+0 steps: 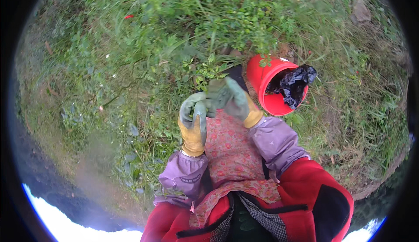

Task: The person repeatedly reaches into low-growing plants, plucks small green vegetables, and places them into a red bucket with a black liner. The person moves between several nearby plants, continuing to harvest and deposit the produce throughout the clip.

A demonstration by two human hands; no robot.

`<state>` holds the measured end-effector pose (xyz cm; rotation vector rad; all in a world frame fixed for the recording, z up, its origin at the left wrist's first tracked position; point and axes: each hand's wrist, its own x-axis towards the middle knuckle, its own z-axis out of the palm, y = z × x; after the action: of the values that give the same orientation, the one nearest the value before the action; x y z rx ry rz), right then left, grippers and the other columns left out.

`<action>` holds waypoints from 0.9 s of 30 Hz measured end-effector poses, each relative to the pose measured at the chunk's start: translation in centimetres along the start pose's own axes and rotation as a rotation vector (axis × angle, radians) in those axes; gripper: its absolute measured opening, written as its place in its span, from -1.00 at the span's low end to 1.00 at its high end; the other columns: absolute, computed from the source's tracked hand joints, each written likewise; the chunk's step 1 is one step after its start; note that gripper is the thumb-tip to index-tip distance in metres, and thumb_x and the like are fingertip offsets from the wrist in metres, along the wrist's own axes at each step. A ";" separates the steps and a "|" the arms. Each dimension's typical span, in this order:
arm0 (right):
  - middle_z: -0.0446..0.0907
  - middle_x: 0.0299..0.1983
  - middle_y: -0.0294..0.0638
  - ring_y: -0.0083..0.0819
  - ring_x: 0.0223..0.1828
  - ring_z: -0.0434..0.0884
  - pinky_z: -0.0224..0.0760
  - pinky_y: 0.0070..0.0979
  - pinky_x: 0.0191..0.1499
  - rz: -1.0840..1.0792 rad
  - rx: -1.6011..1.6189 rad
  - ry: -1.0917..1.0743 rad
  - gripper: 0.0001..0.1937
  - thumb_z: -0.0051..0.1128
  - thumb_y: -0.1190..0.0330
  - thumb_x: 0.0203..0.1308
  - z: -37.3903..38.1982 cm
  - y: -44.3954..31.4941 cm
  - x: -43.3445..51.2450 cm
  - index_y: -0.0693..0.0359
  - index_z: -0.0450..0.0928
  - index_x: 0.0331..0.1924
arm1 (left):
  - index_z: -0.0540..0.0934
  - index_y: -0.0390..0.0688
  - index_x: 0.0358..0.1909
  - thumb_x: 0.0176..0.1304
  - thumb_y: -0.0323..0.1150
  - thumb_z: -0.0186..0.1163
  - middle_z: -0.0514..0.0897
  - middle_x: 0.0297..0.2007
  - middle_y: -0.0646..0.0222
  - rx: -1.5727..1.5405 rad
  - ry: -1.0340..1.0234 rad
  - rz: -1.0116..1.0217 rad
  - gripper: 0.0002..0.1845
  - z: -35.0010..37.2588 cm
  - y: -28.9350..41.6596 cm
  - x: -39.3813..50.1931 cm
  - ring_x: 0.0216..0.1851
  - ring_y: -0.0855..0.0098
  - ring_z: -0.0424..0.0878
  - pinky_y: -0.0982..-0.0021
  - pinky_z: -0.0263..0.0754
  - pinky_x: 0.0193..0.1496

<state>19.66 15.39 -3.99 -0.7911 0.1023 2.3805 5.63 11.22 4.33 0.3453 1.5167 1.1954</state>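
My left hand (pixel 194 119), in a yellow work glove with a grey-green coated palm, has its fingers curled over a bit of green plant matter in front of a floral apron (pixel 232 144). Close beside it on the right, my right hand (pixel 234 99), in a matching glove, is blurred; whether it holds anything cannot be told. Leafy green stems (pixel 209 68) rise just beyond both hands. To the right a red plastic bucket (pixel 257 75) lies tilted with its mouth towards the lower right, a crumpled black plastic bag (pixel 296 83) spilling out of it.
Grass and low weeds (pixel 157 45) cover the ground all around. A thin stem (pixel 118 95) slants at the left. A small red object (pixel 129 16) lies in the grass at the upper left, and a stone (pixel 361 10) sits at the upper right.
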 end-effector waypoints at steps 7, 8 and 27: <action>0.59 -0.10 -0.09 -0.28 -0.12 0.62 0.44 -0.25 0.08 -0.731 -0.886 0.035 -0.77 0.19 0.32 0.09 -0.9 2.3 -2.5 0.21 0.59 -0.18 | 0.57 -0.04 -0.08 -0.02 -0.19 0.24 0.55 -0.06 0.22 1.058 -0.556 0.774 -0.60 2.4 -5.6 2.7 -0.01 0.10 0.53 0.09 0.44 0.03; 0.59 -0.09 -0.10 -0.26 -0.10 0.61 0.43 -0.23 0.10 -0.832 -0.845 -0.056 -0.76 0.22 0.32 0.06 -1.5 1.7 -2.4 0.20 0.59 -0.17 | 0.58 -0.01 -0.09 -0.04 -0.19 0.24 0.54 -0.02 0.24 1.133 -0.625 0.885 -0.60 2.5 -6.4 2.9 0.01 0.12 0.53 0.08 0.44 0.03; 0.52 0.10 -0.19 -0.17 0.14 0.49 0.36 -0.02 0.17 -0.295 0.216 0.850 -0.62 0.05 0.07 0.32 -29.8 -2.9 -15.7 0.05 0.49 0.10 | 0.56 -0.21 -0.05 0.24 -0.46 0.12 0.65 -0.18 0.16 0.394 -0.632 0.027 -0.76 14.2 -11.9 -0.9 -0.13 0.21 0.62 0.31 0.47 0.00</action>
<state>46.57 1.70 -19.19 -1.5306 0.5338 1.5924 22.63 12.21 -3.01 0.9155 1.1715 0.6953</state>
